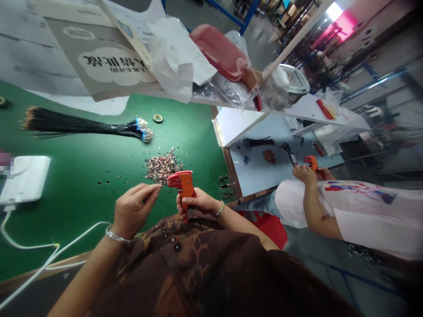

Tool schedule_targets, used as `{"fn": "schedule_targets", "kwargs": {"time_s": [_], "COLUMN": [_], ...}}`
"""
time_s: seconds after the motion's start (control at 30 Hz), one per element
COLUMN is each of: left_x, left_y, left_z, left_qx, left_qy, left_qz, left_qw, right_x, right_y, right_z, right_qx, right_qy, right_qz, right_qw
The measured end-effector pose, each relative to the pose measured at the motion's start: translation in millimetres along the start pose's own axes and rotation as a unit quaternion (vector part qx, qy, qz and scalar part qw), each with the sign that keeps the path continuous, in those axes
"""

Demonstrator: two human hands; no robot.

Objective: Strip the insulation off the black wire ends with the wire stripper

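Observation:
My right hand [196, 201] is wrapped round the handle of an orange wire stripper [187, 185] with a red jaw. The tool stands upright over the table's front edge, its jaw towards my left hand. My left hand [134, 209] is closed in a pinch beside that jaw, and a thin tip like a short piece of wire [161, 185] shows at the fingertips. Just behind both hands lies a loose pile of short wire pieces [161, 165], copper and dark. Further back on the green table [194, 132] rests a bundle of black wires [82, 122] with blue and silvery ends.
A tape roll [157, 118] sits by the bundle. At left are a white power bank [28, 178] and its white cable [66, 240]. A shelf with papers [109, 61] and a red bag-like item [220, 50] overhangs the back. A co-worker [350, 207] holds another orange tool at right.

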State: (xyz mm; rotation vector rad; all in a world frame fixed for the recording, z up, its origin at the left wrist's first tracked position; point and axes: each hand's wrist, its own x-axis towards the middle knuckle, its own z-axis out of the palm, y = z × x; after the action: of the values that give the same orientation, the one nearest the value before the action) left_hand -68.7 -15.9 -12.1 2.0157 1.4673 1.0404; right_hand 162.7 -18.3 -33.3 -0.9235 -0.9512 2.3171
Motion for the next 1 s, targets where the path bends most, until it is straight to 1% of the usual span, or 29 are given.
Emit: {"fn": "schedule_targets", "kwargs": {"time_s": [0.37, 0.5, 0.57, 0.67, 0.73, 0.8, 0.87, 0.93, 1.0], "left_x": [3, 6, 8, 12, 15, 20, 24, 26, 24], "left_y": [-5, -6, -6, -6, -6, -6, -5, -6, -9], "left_z": [-2.5, -5.1, -10.7, -26.3, -37.7, -44.6, -44.0, -36.3, -25.9], "left_qx": [0.001, 0.042, 0.061, 0.091, 0.152, 0.212, 0.224, 0.198, 0.168], "left_qy": [-0.019, -0.032, -0.046, -0.052, -0.042, -0.041, -0.063, -0.091, -0.104], "left_qz": [0.009, 0.014, 0.003, 0.001, 0.011, 0.023, 0.038, 0.046, 0.037], "left_qw": [1.0, 0.999, 0.997, 0.995, 0.987, 0.976, 0.972, 0.975, 0.98], "right_x": [2, 4, 5, 7, 9, 10, 13, 16, 18], "right_y": [-1, 1, 1, 1, 0, -1, -1, -1, -1], "right_z": [-1, 1, 1, 0, -1, 0, 2, 4, 4], "right_qx": [-0.058, -0.059, -0.053, -0.035, -0.027, -0.026, -0.028, -0.029, -0.021], "right_qy": [0.033, 0.06, 0.082, 0.103, 0.107, 0.107, 0.097, 0.081, 0.068], "right_qz": [-0.008, -0.014, -0.02, -0.031, -0.034, -0.039, -0.04, -0.034, -0.029], "right_qw": [0.998, 0.996, 0.995, 0.994, 0.993, 0.993, 0.994, 0.996, 0.997]}}
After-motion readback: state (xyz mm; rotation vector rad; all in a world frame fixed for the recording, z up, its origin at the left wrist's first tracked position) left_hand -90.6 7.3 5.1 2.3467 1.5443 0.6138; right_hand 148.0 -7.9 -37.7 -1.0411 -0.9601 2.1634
